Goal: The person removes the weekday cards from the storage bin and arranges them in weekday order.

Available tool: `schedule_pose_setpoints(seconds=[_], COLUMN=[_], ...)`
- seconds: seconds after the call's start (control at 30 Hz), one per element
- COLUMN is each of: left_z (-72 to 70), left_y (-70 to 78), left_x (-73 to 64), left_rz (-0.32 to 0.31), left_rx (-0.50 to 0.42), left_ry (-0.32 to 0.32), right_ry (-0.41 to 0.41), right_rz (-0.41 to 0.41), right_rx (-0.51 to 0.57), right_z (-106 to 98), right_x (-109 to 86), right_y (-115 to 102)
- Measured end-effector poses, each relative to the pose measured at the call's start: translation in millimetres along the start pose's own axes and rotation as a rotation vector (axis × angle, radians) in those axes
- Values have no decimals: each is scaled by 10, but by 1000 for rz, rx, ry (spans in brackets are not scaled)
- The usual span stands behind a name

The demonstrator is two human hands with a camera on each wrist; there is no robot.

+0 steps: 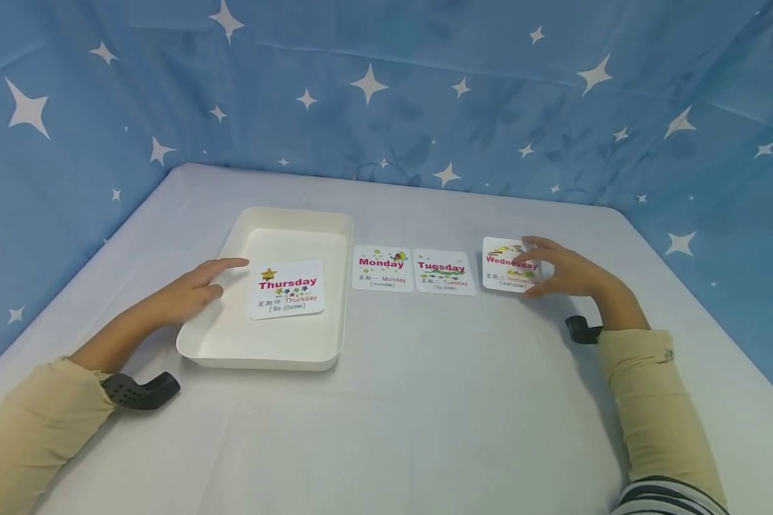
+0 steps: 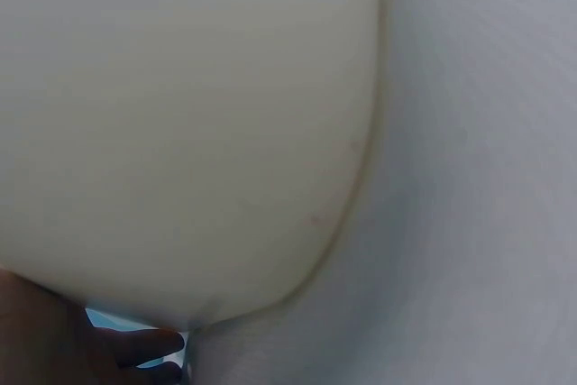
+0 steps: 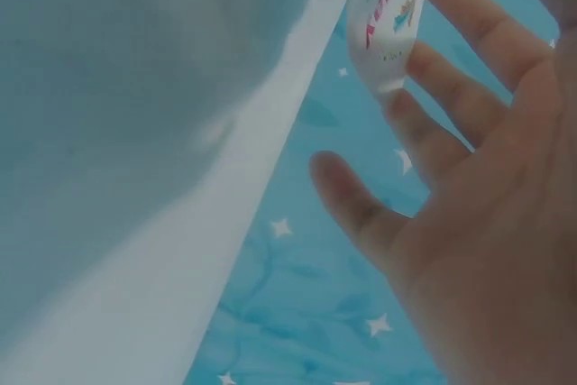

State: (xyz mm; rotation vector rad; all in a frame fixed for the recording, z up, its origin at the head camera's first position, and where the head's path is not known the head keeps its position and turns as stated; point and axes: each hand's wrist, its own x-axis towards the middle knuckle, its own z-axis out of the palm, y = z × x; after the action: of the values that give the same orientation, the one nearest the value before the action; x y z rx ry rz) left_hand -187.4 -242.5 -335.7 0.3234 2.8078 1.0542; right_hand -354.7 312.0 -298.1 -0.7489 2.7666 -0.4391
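A white card printed "Wednesday" [image 1: 502, 268] lies on the table at the right, with my right hand [image 1: 570, 272] over its right part. Spread fingers [image 3: 433, 69] reach to that card's printed side in the right wrist view, while the thumb stands apart from them. At the left, my left hand [image 1: 196, 286] is at the left rim of a shallow white tray [image 1: 341, 300], its index finger stretched over the inside. Within the tray lies a "Thursday" card [image 1: 288, 290], a short way right of that finger. The left wrist view shows mostly the tray's outer wall [image 2: 180, 132].
Side by side, a "Monday" card [image 1: 382, 269] and a "Tuesday" card [image 1: 444, 272] lie right of the tray. A gap separates Tuesday from Wednesday. White cloth [image 1: 438, 400] covers the table, and a blue starry curtain [image 1: 412, 86] borders its back and sides.
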Motion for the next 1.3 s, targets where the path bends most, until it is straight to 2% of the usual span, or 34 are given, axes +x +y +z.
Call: schedule_pose_setpoints(seconds=[0.13, 0.5, 0.97, 1.3], left_z=[-7, -14, 1, -2], left_y=[8, 10, -6, 19], left_x=[-5, -14, -35, -24], left_rz=[2, 4, 6, 11], left_rx=[-1, 7, 2, -4], left_ry=[2, -1, 3, 3], right_ry=[-32, -50, -101, -112], right_rz=[2, 10, -15, 4], right_rx=[12, 25, 65, 87], right_z=[30, 103, 134, 130], right_x=[9, 62, 76, 66], right_y=[-4, 16, 22, 25])
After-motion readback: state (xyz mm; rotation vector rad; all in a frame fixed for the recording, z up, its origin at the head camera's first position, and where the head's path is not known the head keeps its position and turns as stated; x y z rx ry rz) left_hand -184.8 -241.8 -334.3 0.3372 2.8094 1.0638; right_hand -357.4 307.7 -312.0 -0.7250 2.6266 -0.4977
